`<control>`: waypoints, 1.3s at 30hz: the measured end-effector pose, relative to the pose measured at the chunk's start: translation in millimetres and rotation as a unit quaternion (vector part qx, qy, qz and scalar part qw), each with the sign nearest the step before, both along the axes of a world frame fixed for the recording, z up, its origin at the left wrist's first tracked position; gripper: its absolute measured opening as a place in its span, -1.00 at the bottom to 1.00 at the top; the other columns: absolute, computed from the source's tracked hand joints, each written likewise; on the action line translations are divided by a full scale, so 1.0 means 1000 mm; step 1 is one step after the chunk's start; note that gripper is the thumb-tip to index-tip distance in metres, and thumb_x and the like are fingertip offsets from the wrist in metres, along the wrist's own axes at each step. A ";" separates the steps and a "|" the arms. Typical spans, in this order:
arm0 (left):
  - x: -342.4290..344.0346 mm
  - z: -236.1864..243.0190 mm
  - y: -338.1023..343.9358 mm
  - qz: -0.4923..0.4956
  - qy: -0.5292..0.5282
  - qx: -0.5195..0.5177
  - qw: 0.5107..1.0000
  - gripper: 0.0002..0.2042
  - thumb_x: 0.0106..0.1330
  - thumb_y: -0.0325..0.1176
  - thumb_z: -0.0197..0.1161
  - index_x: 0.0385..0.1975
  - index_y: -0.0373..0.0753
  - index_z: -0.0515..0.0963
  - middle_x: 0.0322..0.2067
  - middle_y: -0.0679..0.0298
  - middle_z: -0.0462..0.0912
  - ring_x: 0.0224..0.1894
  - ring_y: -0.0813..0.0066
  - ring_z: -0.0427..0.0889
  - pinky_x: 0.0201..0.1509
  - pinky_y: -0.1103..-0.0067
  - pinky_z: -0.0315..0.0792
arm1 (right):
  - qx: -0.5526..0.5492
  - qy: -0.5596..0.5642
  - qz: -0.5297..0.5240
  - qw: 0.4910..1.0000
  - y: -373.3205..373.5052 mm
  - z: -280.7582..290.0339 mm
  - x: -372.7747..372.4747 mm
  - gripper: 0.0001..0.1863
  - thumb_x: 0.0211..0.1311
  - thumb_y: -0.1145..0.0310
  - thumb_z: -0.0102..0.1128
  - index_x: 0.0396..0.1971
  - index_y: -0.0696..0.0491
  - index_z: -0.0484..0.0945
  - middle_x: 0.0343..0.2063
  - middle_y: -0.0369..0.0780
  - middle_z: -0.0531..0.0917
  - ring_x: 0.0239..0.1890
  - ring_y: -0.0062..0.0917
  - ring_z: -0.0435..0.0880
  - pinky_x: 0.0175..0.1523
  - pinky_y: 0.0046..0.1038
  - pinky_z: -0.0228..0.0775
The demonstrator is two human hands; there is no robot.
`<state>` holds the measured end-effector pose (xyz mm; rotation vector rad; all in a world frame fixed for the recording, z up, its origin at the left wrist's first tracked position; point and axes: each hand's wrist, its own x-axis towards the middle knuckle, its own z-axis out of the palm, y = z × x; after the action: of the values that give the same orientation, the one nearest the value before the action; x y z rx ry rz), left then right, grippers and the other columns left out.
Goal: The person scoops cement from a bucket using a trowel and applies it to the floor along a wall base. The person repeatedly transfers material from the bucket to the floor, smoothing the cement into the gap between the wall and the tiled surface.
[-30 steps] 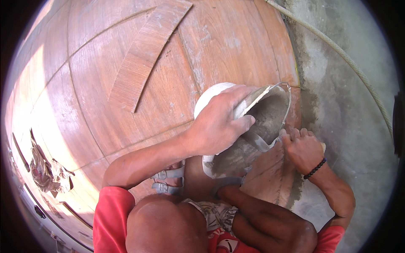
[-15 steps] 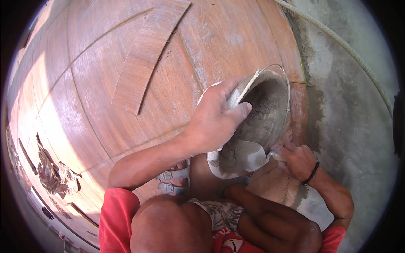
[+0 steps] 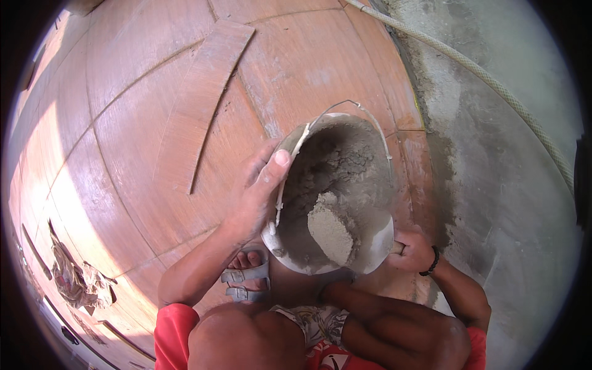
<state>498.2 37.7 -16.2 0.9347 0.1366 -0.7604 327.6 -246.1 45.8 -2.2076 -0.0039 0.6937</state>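
A white bucket (image 3: pixel 383 243) holding grey mortar (image 3: pixel 351 163) is tipped so that its mouth shows. My left hand (image 3: pixel 260 182) is closed over the bucket's left rim, thumb on the upper edge beside the wire handle (image 3: pixel 320 114). At the lower right rim, my right hand (image 3: pixel 412 250) is wrapped round a trowel's handle (image 3: pixel 398 248). The blade cannot be clearly made out against the bucket and mortar. A paler lump of mortar (image 3: pixel 333 231) stands out near the lower part of the mouth.
A loose strip of tile (image 3: pixel 200 105) lies on the wood-look tiled floor (image 3: pixel 135 185), left of the bucket. Along the right, a pale hose (image 3: pixel 468 65) crosses rough grey concrete (image 3: pixel 493 185). Crumpled brown wrapping (image 3: pixel 77 277) lies far left. My sandalled foot (image 3: pixel 248 274) is close by.
The bucket has shifted left and turned its mouth more toward me. My left hand moved left with it. The trowel blade, plain before, now hardly shows, and a pale mortar lump has appeared.
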 end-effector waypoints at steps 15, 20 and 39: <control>-0.005 -0.024 0.019 0.028 0.006 0.026 0.999 -0.24 0.12 -0.10 0.42 0.24 -0.44 0.29 0.11 0.06 0.49 0.17 0.30 0.45 0.31 0.44 0.26 | -0.015 0.055 -0.454 0.889 -0.066 -0.055 -0.021 -0.61 0.19 0.39 0.25 -0.02 0.22 0.47 -0.53 -0.34 0.49 -0.67 -0.71 0.46 -0.57 -0.58 0.34; -0.006 -0.023 0.018 0.035 0.014 0.036 0.999 -0.27 0.12 -0.13 0.42 0.23 -0.42 0.31 0.10 0.07 0.50 0.17 0.31 0.46 0.31 0.43 0.27 | 0.035 0.083 -0.482 0.872 -0.082 -0.058 -0.011 -0.62 0.25 0.38 0.19 0.04 0.19 0.44 -0.55 -0.32 0.50 -0.65 -0.67 0.49 -0.58 -0.57 0.38; -0.003 -0.023 0.021 0.024 0.022 0.011 0.999 -0.33 0.17 -0.22 0.39 0.22 -0.42 0.32 0.10 0.09 0.51 0.15 0.35 0.46 0.30 0.44 0.26 | -0.038 -0.057 -0.479 0.875 -0.076 -0.012 -0.019 -0.53 0.30 0.41 0.11 0.18 0.23 0.35 -0.54 -0.30 0.51 -0.66 -0.68 0.47 -0.57 -0.60 0.35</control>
<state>495.6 58.6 -38.9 0.9334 0.2057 -0.7361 308.2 -322.2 33.3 -1.9697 0.9998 -0.0055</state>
